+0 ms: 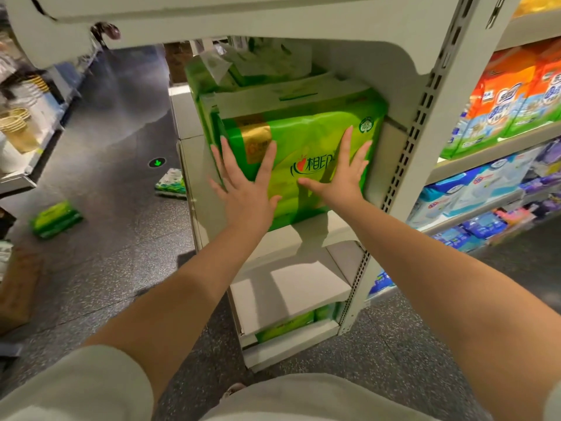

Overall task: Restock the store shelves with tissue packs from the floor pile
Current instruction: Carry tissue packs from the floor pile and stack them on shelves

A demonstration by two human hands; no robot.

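A speckled grey shop floor point(115, 141) runs between white metal shelving, and at the end unit a big green tissue pack point(303, 141) sits on the middle shelf point(318, 229), its long axis lying across the shelf's front edge. The left hand point(246, 189) and right hand point(343, 174) both lie flat on its face, fingers straight and spread, gripping nothing, with the pack directly ahead of both palms. It looks ready to be pushed back; 2 more packs point(56, 218) lie on the floor behind.
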